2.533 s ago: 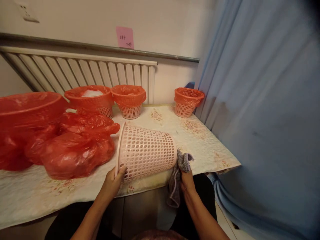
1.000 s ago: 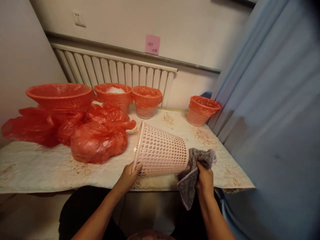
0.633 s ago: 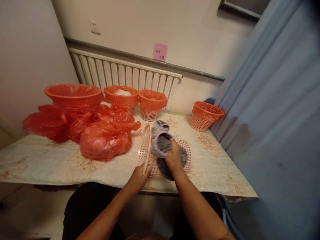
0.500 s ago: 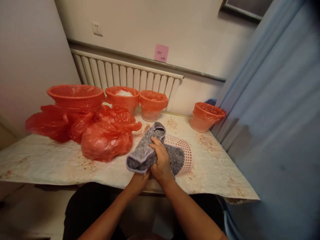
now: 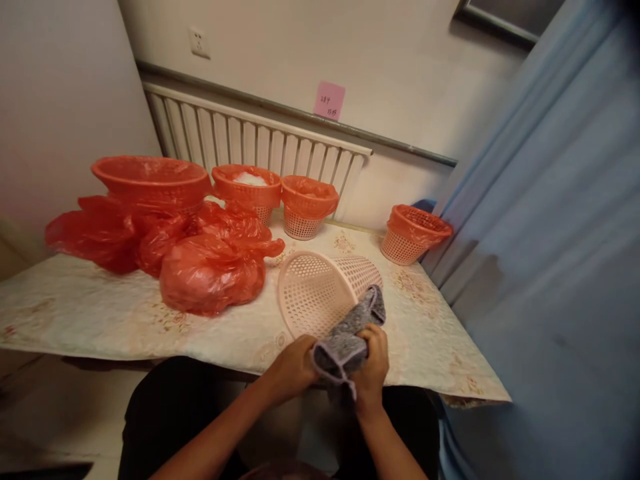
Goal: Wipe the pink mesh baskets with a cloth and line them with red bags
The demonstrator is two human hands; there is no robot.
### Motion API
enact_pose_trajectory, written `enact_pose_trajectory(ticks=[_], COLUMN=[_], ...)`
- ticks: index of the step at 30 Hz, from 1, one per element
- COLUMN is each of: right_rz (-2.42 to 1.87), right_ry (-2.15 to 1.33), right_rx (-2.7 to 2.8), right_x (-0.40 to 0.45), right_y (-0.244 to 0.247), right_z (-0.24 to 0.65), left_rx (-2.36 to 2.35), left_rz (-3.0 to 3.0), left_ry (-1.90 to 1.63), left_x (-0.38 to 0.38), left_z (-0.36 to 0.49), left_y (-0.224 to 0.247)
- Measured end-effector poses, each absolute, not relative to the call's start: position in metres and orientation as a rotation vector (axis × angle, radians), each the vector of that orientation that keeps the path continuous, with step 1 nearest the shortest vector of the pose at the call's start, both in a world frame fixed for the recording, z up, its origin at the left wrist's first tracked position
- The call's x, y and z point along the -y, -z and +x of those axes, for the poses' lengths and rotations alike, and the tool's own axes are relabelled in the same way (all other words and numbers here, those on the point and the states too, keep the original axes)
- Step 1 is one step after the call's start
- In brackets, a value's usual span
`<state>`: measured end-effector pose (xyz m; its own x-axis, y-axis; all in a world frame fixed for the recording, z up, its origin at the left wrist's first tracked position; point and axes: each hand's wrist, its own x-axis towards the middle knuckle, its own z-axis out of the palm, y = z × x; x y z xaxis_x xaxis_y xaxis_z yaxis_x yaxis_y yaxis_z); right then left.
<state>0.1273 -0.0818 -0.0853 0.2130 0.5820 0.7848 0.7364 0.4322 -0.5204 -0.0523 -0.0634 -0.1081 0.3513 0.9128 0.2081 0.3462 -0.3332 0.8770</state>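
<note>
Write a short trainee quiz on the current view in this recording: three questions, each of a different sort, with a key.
1. Multiple choice: What is the right hand gripping?
A) a red plastic bag
B) a gray cloth
C) a pink paper note

2. True or false: The unlined pink wastebasket lies on its side on the flowered tablecloth.

3. Fill in the blank: The rightmost red-lined wastebasket stands beside a hanging blue ______.

Key: 1. B; 2. True; 3. curtain
</note>
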Motion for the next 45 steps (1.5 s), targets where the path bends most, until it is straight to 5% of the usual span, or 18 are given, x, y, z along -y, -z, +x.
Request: enact_pose_trajectory(ticks=[8, 22, 35, 45], right_rz=[-1.295, -1.421, -1.076, -0.805], right_ry=[-0.067, 0.021, 0.417, 0.586], right_rx=[1.376, 1.184, 1.731, 2.471], right_x=[0.067, 0.064, 0.027, 0.063], right_y=[0.098, 0.097, 0.0, 0.0], right_z=[0.223, 0.282, 0.194, 0.112], left_rx=[-1.678, -1.35, -1.563, -1.513], left_rz=[1.917, 2.243, 2.401, 2.469], left_ry=[-1.448, -1.039, -0.77, -0.608], left_x=[-0.004, 0.004, 0.034, 0.032], left_z=[-0.083, -0.051, -0.031, -0.046], left_y=[0.109, 0.051, 0.047, 0.076])
